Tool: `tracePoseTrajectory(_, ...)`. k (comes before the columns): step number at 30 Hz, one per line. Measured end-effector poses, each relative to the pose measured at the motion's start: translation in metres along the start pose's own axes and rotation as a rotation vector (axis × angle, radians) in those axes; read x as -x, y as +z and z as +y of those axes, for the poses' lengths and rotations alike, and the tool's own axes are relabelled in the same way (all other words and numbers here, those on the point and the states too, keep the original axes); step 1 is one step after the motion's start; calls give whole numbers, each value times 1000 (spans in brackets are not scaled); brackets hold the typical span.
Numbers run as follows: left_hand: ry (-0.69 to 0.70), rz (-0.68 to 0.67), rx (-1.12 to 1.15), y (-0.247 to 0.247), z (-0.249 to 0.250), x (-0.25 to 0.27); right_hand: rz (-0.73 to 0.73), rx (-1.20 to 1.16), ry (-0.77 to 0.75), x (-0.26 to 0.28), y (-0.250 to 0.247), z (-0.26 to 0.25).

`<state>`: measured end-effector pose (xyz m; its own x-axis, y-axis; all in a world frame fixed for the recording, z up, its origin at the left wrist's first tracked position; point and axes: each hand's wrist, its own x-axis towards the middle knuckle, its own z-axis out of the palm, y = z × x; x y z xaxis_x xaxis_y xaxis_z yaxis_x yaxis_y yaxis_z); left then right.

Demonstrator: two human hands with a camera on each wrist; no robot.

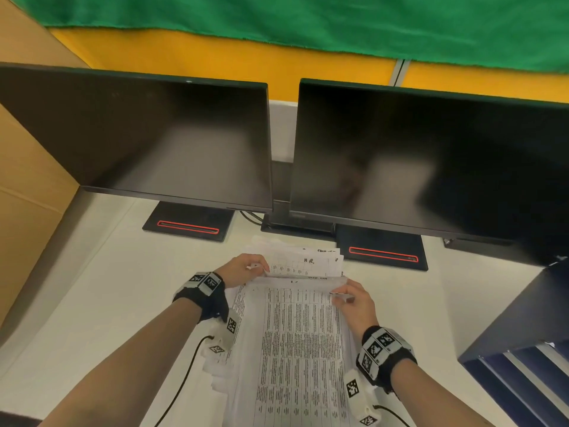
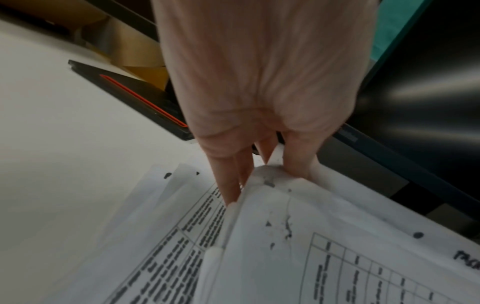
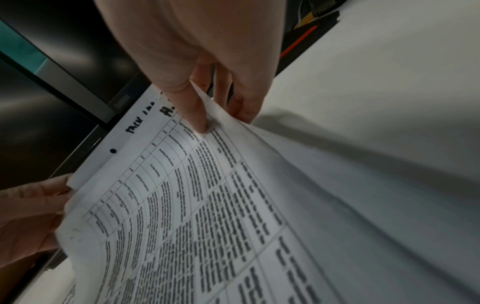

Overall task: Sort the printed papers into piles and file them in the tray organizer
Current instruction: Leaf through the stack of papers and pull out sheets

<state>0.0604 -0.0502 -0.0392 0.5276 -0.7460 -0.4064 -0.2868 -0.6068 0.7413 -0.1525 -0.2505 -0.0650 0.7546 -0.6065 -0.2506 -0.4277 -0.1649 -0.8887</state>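
Observation:
A stack of printed papers (image 1: 295, 340) with dense tables lies on the white desk in front of me. My left hand (image 1: 246, 268) pinches the far left corner of a lifted bundle of sheets (image 2: 272, 185), thumb on top and fingers underneath. My right hand (image 1: 351, 297) pinches the far right corner of the top sheet (image 3: 215, 123) between thumb and fingers. The lifted sheets (image 1: 308, 263) carry handwritten notes along their top margin. A dark tray organizer (image 1: 523, 359) stands at the right edge of the desk, its slots facing me.
Two dark monitors (image 1: 154, 143) (image 1: 431, 167) stand just behind the papers, their bases (image 1: 187, 226) (image 1: 381, 251) on the desk. A brown cardboard panel (image 1: 27, 180) walls off the left side. Bare white desk (image 1: 107, 288) lies left of the papers.

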Motion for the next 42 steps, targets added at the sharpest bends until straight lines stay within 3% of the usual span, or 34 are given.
tracePoseTrajectory(3, -25, -47, -12, 1, 4, -1, 3, 13, 37, 1, 2, 0)
tracePoseTrajectory(6, -80, 224, -40, 4, 0, -13, 3, 18, 33, 2, 1, 1)
tracePoseTrajectory(8, -138, 336, -238, 5, -3, -21, -3, 27, 27, 3, -1, -1)
tracePoseTrajectory(11, -188, 265, -522, 6, -4, -24, -15, 44, 19, 1, -4, -4)
tracePoseTrajectory(15, -102, 396, -814, 0, -6, -20, -39, 80, 73, -5, -5, -3)
tracePoseTrajectory(22, 60, 400, -863, -4, -7, -6, -47, 97, 142, -13, -6, 9)
tracePoseTrajectory(27, 117, 486, -673, -17, 9, 15, -37, 98, 161, -10, -8, 5)
tracePoseTrajectory(32, 280, 830, -495, -73, 46, 53, -56, 115, 137, -8, -10, 0)
tracePoseTrajectory(36, 313, 1021, -364, -137, 77, 92, -82, 128, 149, -12, -7, 1)
tracePoseTrajectory(39, 245, 970, -190, -172, 78, 109, -98, 133, 188, -17, -4, 10)
tracePoseTrajectory(42, 213, 792, -82, -179, 63, 104, -125, 57, 235, -17, -5, 7)
